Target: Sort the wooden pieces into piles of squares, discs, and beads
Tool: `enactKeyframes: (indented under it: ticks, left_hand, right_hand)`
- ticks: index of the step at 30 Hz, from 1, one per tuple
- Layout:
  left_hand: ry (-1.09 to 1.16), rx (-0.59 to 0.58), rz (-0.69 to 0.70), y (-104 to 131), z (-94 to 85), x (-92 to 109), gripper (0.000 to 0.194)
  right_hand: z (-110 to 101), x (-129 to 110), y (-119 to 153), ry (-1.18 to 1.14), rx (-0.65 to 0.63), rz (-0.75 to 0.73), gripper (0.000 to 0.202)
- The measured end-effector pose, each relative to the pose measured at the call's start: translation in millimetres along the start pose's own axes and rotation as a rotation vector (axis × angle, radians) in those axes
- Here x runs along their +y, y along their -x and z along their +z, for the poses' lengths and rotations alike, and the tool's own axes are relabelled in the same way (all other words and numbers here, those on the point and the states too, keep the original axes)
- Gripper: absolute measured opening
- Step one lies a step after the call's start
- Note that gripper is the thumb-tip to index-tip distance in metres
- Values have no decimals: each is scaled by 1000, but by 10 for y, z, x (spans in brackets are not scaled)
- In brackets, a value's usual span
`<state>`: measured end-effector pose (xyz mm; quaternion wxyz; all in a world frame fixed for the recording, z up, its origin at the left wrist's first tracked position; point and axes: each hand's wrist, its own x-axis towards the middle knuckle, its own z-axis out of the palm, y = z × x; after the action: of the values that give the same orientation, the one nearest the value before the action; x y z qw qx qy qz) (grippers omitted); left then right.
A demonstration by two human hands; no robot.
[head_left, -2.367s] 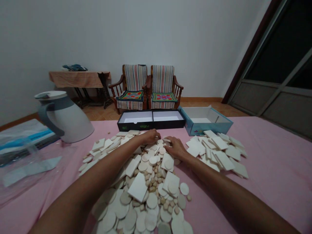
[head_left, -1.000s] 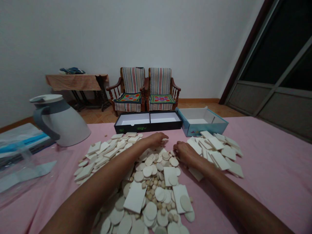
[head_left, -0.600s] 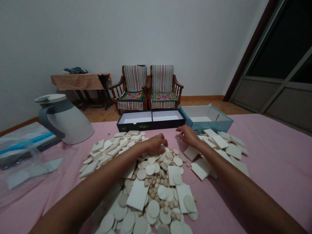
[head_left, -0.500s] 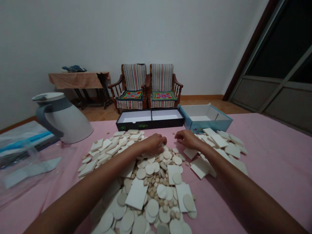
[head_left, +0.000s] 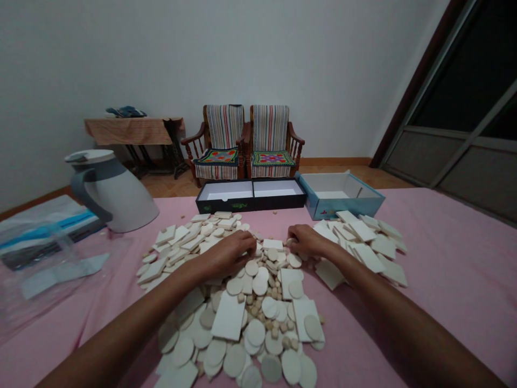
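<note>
My left hand [head_left: 232, 252] rests on the upper part of a pile of pale round discs [head_left: 255, 332], its fingers curled down; what they hold, if anything, is hidden. My right hand [head_left: 306, 241] is at the pile's upper right, fingers bent together round a small pale disc [head_left: 291, 243]. Small wooden cubes [head_left: 255, 309] and white rectangular tiles [head_left: 228, 317] lie among the discs. A white tile [head_left: 273, 244] lies between my hands. More tiles [head_left: 194, 242] are heaped left of my left hand, and another heap of tiles [head_left: 369, 256] lies beside my right forearm.
Behind the piles stand a black two-part box [head_left: 258, 203] and a light blue open box [head_left: 343, 206]. A grey-white jug [head_left: 129, 202] and clear plastic packaging [head_left: 64, 275] are at the left on the pink cloth [head_left: 456, 258]. Two chairs [head_left: 246, 129] stand beyond.
My left hand has moved left and slightly nearer. My right hand has come down to the pile and its fingers have closed. A white tile now shows between my hands.
</note>
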<state>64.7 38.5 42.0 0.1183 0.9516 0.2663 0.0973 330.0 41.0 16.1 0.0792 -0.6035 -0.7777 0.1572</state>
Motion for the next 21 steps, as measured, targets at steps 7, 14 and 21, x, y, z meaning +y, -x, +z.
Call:
enactKeyframes:
  ticks: [7, 14, 21]
  left_hand:
    - [25, 100, -78, 422, -66, 85, 9]
    - [-68, 281, -95, 634, 142, 45, 16]
    - [-129, 376, -37, 661, 276, 33, 15]
  right_hand:
    - [-156, -139, -35, -199, -10, -172, 19]
    - [148, -20, -218, -36, 22, -58, 19]
    - [75, 145, -397, -18, 192, 43, 17]
